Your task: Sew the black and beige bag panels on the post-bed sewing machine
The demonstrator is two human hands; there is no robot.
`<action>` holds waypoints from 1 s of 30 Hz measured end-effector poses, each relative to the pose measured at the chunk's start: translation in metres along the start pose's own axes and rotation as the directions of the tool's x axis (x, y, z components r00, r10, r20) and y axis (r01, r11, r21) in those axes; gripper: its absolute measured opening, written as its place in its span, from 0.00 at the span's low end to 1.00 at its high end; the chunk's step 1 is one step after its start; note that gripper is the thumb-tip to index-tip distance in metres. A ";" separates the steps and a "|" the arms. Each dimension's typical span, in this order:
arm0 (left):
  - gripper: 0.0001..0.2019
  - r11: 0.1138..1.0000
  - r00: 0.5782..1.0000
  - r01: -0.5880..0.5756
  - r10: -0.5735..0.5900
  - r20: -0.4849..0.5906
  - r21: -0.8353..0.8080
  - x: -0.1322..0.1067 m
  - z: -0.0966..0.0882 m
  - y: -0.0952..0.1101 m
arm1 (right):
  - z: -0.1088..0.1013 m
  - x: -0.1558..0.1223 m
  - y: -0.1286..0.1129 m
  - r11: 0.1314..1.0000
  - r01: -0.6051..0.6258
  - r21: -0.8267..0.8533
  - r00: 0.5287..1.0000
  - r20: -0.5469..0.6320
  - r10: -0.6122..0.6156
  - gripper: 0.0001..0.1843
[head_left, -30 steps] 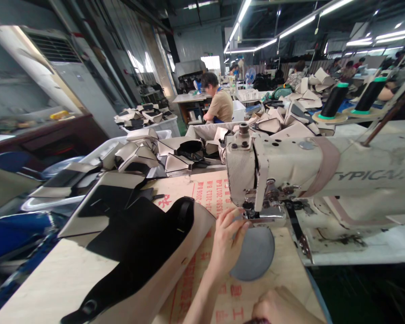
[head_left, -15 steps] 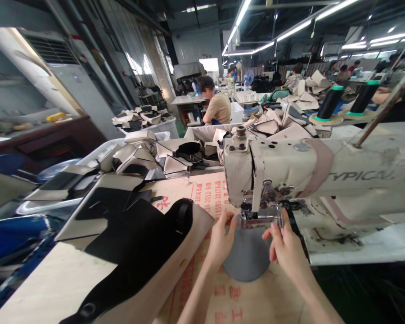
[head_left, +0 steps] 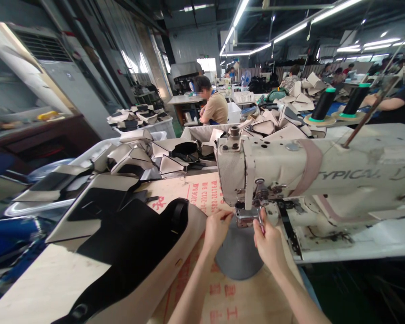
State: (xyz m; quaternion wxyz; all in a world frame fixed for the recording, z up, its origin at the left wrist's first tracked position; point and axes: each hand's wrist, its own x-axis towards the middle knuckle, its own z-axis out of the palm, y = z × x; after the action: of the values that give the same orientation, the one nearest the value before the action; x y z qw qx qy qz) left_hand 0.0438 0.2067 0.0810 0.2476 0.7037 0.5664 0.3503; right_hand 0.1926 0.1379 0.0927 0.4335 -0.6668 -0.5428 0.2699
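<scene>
My left hand [head_left: 217, 229] is closed in a pinch just left of the needle area of the sewing machine [head_left: 273, 166]. A small dark bit shows at its fingertips, too small to name. My right hand [head_left: 269, 240] is closed around a slim metal tool with a pink part [head_left: 262, 225], its upper end beside the presser area. Below the machine head, between my hands, lies a grey piece with a rounded lower edge [head_left: 239, 256]. To the left, a beige and black sewn bag piece [head_left: 131, 252] lies on the wooden board [head_left: 219, 297].
Heaped beige and black pieces [head_left: 135, 157] fill white bins behind the board. Two black thread spools [head_left: 324, 104] stand above the machine. A person in a tan shirt [head_left: 216, 108] sits ahead, and another person's arm [head_left: 384, 102] shows at the right.
The right hand has moved left with the slim tool, closer to the left hand. The left hand's fingers have turned in toward the needle area. The whole view has shifted slightly.
</scene>
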 end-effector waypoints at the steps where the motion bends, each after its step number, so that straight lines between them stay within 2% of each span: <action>1: 0.09 1.000 1.000 0.005 -0.005 -0.004 0.010 0.001 0.001 -0.002 | 0.000 -0.002 -0.002 1.000 0.005 -0.001 1.000 0.028 -0.005 0.33; 4: 0.08 0.999 1.000 0.018 -0.018 0.006 0.028 -0.007 -0.001 -0.012 | -0.007 -0.018 -0.014 0.995 0.024 0.095 0.994 0.101 -0.034 0.30; 7: 0.12 0.997 0.998 0.066 -0.066 -0.002 0.033 -0.030 -0.009 -0.024 | -0.035 -0.047 -0.014 0.987 0.094 0.134 0.995 0.029 -0.099 0.22; 10: 0.22 0.995 0.993 0.091 -0.089 -0.079 0.029 -0.054 -0.015 -0.027 | -0.081 -0.066 0.014 0.997 0.083 -0.001 0.985 -0.152 -0.082 0.17; 12: 0.20 0.998 0.988 0.070 -0.069 -0.136 -0.001 -0.062 -0.016 -0.019 | -0.110 -0.066 0.041 0.992 0.057 -0.112 0.970 -0.230 -0.081 0.16; 13: 0.18 0.998 0.986 0.059 -0.063 -0.154 -0.034 -0.062 -0.016 -0.013 | -0.121 -0.063 0.054 0.983 0.081 -0.165 0.971 -0.211 -0.115 0.16; 15: 0.15 0.989 0.984 0.053 -0.075 -0.162 -0.137 -0.054 -0.015 0.000 | -0.133 -0.052 0.069 0.953 0.183 -0.243 0.975 -0.078 -0.207 0.19; 17: 0.14 0.952 0.985 0.076 -0.118 -0.125 -0.297 -0.040 -0.013 0.012 | -0.131 -0.039 0.071 0.902 0.326 -0.282 0.945 0.124 -0.303 0.22; 19: 0.13 0.891 0.986 0.115 -0.158 -0.062 -0.438 -0.026 -0.011 0.019 | -0.118 -0.025 0.062 0.838 0.456 -0.299 0.880 0.293 -0.375 0.21; 21: 0.12 0.838 0.984 0.156 -0.177 0.009 -0.522 -0.015 -0.008 0.020 | -0.097 -0.011 0.051 0.766 0.562 -0.313 0.815 0.364 -0.450 0.20; 23: 0.12 0.806 0.981 0.185 -0.182 0.062 -0.562 -0.011 -0.007 0.018 | -0.075 0.003 0.040 0.696 0.631 -0.344 0.775 0.334 -0.537 0.18; 25: 0.12 0.758 0.976 0.214 -0.196 0.098 -0.616 -0.012 -0.006 0.015 | -0.054 0.015 0.032 0.637 0.651 -0.414 0.753 0.249 -0.609 0.16; 27: 0.12 0.691 0.968 0.241 -0.219 0.120 -0.681 -0.014 -0.005 0.011 | -0.038 0.026 0.025 0.608 0.611 -0.507 0.756 0.145 -0.638 0.16; 30: 0.13 0.561 0.957 0.259 -0.256 0.133 -0.786 -0.012 0.001 0.008 | -0.024 0.033 0.017 0.600 0.529 -0.600 0.765 0.032 -0.643 0.17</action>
State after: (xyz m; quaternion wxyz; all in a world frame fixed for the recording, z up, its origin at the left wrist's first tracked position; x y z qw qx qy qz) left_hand 0.0483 0.1932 0.0839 0.5842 0.4294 0.4466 0.5243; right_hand 0.2294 0.1625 0.0931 0.3238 -0.5707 -0.7433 -0.1300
